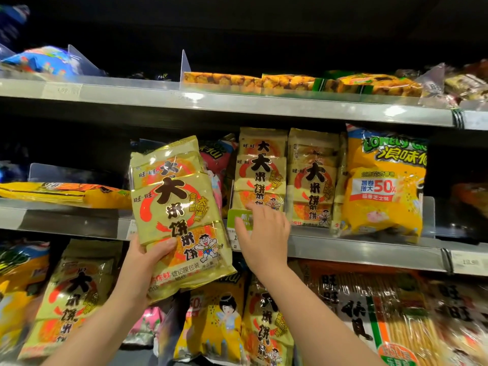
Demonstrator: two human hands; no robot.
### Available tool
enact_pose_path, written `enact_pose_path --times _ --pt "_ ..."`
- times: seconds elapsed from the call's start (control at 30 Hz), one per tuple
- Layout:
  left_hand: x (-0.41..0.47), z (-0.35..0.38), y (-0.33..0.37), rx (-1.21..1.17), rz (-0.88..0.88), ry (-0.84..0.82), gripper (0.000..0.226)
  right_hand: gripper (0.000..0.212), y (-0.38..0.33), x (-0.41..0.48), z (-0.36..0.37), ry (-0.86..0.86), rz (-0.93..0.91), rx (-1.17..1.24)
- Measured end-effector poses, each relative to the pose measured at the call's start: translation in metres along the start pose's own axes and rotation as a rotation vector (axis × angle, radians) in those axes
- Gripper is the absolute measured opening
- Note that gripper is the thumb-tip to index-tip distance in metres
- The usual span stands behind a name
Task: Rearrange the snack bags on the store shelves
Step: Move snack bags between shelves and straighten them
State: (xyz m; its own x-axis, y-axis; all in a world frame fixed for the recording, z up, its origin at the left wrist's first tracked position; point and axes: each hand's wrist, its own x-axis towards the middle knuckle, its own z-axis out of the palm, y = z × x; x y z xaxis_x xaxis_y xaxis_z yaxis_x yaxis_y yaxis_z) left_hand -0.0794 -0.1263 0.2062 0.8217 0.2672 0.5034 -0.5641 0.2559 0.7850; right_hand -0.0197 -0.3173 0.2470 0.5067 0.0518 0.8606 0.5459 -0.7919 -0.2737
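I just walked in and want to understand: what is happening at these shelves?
A person is sorting snack bags. The left hand grips a gold rice cracker bag near its bottom, holding it up in front of the middle shelf. The right hand, fingers spread, reaches toward the matching bags standing upright on that shelf, next to a yellow snack bag. The held bag is not yet placed.

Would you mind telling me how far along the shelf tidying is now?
Looks done: two gold bags stand upright side by side on the middle shelf. In hand: the left hand grips a matching bag in front of the shelf, while the open right hand reaches toward the standing pair. Left: placing that bag, and probably the flat yellow bag further left.
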Motion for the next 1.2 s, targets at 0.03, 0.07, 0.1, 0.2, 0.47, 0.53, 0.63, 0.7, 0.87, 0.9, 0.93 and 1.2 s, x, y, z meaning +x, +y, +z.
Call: enact_pose_path --times 0.03,0.07,0.1,0.2,0.47,0.53,0.63,0.7,0.87,0.9,0.93,1.2 --pt "-0.002 0.005 0.001 0.011 0.0 -0.009 0.065 0.044 -0.003 -0.007 -0.002 0.051 -0.024 0.044" --pt "-0.003 0.009 0.002 0.023 0.004 -0.023 0.066 0.045 -0.006 -0.014 -0.003 0.114 -0.043 0.063" --pt "-0.003 0.014 0.002 0.031 0.003 -0.036 0.07 0.047 -0.007 -0.019 -0.006 0.166 -0.05 0.071" --pt "0.002 0.029 0.004 0.05 -0.017 -0.07 0.082 0.055 -0.003 -0.03 -0.019 0.125 0.027 0.224" --pt "0.018 0.086 0.002 0.15 -0.064 -0.147 0.079 0.074 0.019 -0.062 -0.049 -0.158 0.033 0.334" --pt "0.026 0.098 0.004 0.18 -0.051 -0.147 0.08 0.082 0.025 -0.061 -0.051 -0.22 -0.005 0.238" --pt "0.039 0.116 0.006 0.267 -0.055 -0.17 0.068 0.076 0.034 -0.047 -0.053 -0.158 0.027 0.224" --pt "0.05 0.125 0.006 0.319 -0.063 -0.171 0.055 0.068 0.036 -0.032 -0.055 -0.089 0.069 0.238" --pt "0.054 0.126 0.01 0.63 0.01 -0.208 0.054 0.059 0.038 0.001 -0.054 -0.022 0.086 0.177" --pt "0.052 0.124 0.009 0.684 0.056 -0.193 0.054 0.058 0.037 0.005 -0.052 -0.018 0.092 0.174" --pt "0.049 0.122 0.008 0.751 0.109 -0.168 0.055 0.057 0.037 0.009 -0.049 -0.015 0.101 0.173" --pt "0.053 0.118 0.008 1.085 0.357 -0.044 0.053 0.047 0.029 0.043 -0.039 0.137 0.181 0.023"
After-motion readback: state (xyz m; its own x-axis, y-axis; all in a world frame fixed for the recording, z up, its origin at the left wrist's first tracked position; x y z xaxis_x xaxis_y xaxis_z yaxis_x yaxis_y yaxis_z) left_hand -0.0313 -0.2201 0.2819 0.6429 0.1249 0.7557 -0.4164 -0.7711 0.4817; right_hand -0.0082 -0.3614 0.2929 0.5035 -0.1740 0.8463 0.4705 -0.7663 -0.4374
